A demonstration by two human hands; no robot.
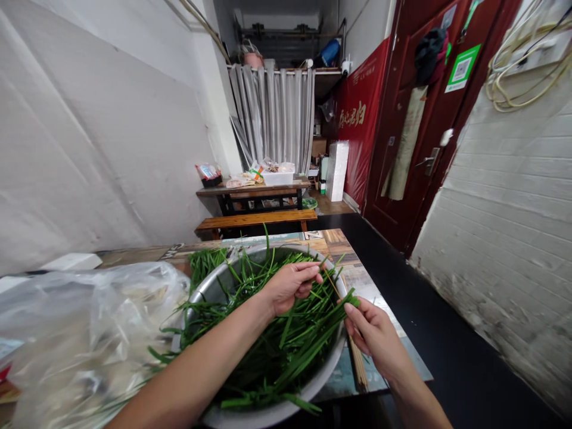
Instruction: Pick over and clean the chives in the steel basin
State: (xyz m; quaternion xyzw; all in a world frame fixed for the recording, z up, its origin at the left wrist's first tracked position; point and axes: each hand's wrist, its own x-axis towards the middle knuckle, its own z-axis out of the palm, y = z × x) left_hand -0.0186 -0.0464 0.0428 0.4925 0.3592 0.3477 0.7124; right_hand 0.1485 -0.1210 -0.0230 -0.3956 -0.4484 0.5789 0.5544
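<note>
A large metal basin full of long green Chinese chives stands on the table before me. Over its right rim, my right hand pinches the ends of a small bunch of chives, whose leaves trail back into the basin. My left hand is above the heap, thumb and forefinger closed on the upper end of a thin bamboo skewer. The skewer slants down toward the bunch in my right hand; its lower end is hidden there. Beside the basin, partly under my right hand, lies a bundle of skewers.
A clear plastic bag with pale contents lies left of the basin, and more chives lie behind it. Farther back are a wooden bench and a table with a white tray. A dark red door is at right.
</note>
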